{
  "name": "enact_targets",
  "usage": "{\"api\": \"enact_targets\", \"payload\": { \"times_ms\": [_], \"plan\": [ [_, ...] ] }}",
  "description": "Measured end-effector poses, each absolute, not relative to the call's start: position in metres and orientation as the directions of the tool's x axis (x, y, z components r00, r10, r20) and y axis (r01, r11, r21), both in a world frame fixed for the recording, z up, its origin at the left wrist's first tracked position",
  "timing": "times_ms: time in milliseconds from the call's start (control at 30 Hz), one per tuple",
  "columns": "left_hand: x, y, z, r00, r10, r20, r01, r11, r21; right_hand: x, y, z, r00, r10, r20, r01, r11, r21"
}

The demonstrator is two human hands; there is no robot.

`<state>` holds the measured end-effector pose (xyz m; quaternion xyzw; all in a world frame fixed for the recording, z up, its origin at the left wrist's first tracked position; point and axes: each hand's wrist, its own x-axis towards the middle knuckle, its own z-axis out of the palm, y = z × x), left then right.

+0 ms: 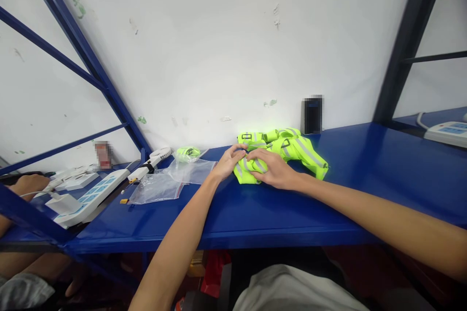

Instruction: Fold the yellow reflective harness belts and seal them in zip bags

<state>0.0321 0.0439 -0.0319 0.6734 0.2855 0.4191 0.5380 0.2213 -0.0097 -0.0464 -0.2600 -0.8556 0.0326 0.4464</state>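
Observation:
A bunched neon-yellow reflective vest with grey stripes and dark buckles lies on the blue table. My left hand grips its near left part, with fingers curled over the fabric. From the right, my right hand closes on the same folded portion, its thumb low and its fingers on top. The two hands almost meet over the bundle. The rest of the vest spreads loosely behind and to the right. Fabric hides some of the fingertips.
Clear zip bags lie left of my hands, beside a bagged yellow bundle. A white handheld fan and a power strip sit farther left. A dark device leans on the wall. Another person's hand is at far left.

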Motion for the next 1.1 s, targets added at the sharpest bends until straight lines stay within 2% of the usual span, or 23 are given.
{"api": "enact_targets", "payload": {
  "times_ms": [133,233,300,367,433,500,633,700,800,900,967,1033,1100],
  "plan": [
    [0.014,0.049,-0.018,0.319,0.788,0.527,0.029,-0.564,0.825,0.223,-0.006,-0.047,-0.424,0.507,0.751,0.443,0.839,-0.316],
    [-0.01,0.055,-0.013,0.21,0.732,0.647,0.316,-0.678,0.664,0.224,-0.007,-0.045,-0.407,0.545,0.734,0.459,0.816,-0.351],
    [-0.024,0.06,-0.016,0.264,0.731,0.629,0.584,-0.64,0.499,0.226,-0.008,-0.044,-0.403,0.57,0.716,0.469,0.8,-0.374],
    [-0.035,0.066,-0.023,0.32,0.782,0.535,0.78,-0.538,0.32,0.227,-0.009,-0.042,-0.408,0.587,0.699,0.48,0.789,-0.383],
    [-0.041,0.072,-0.032,0.336,0.843,0.421,0.871,-0.448,0.202,0.227,-0.01,-0.041,-0.413,0.601,0.684,0.492,0.779,-0.388],
    [-0.044,0.076,-0.04,0.339,0.877,0.34,0.901,-0.407,0.15,0.227,-0.011,-0.039,-0.419,0.607,0.676,0.498,0.776,-0.388],
    [-0.042,0.079,-0.047,0.326,0.88,0.346,0.908,-0.393,0.143,0.226,-0.012,-0.039,-0.43,0.571,0.699,0.479,0.801,-0.36],
    [-0.034,0.077,-0.045,0.308,0.848,0.431,0.876,-0.429,0.219,0.226,-0.012,-0.039,-0.434,0.566,0.701,0.471,0.806,-0.359],
    [-0.016,0.068,-0.039,0.268,0.748,0.608,0.718,-0.575,0.391,0.226,-0.01,-0.039,-0.417,0.578,0.701,0.467,0.798,-0.381],
    [-0.003,0.058,-0.03,0.26,0.692,0.673,0.576,-0.671,0.468,0.226,-0.007,-0.041,-0.366,0.586,0.723,0.463,0.789,-0.404],
    [-0.002,0.052,-0.027,0.364,0.699,0.616,0.579,-0.688,0.438,0.226,-0.004,-0.044,-0.336,0.59,0.734,0.467,0.782,-0.414],
    [-0.005,0.05,-0.026,0.482,0.722,0.496,0.631,-0.679,0.375,0.225,-0.003,-0.046,-0.311,0.595,0.741,0.481,0.771,-0.418],
    [-0.011,0.051,-0.03,0.53,0.763,0.371,0.692,-0.641,0.332,0.225,-0.003,-0.046,-0.284,0.606,0.743,0.496,0.756,-0.428]
  ]
}}
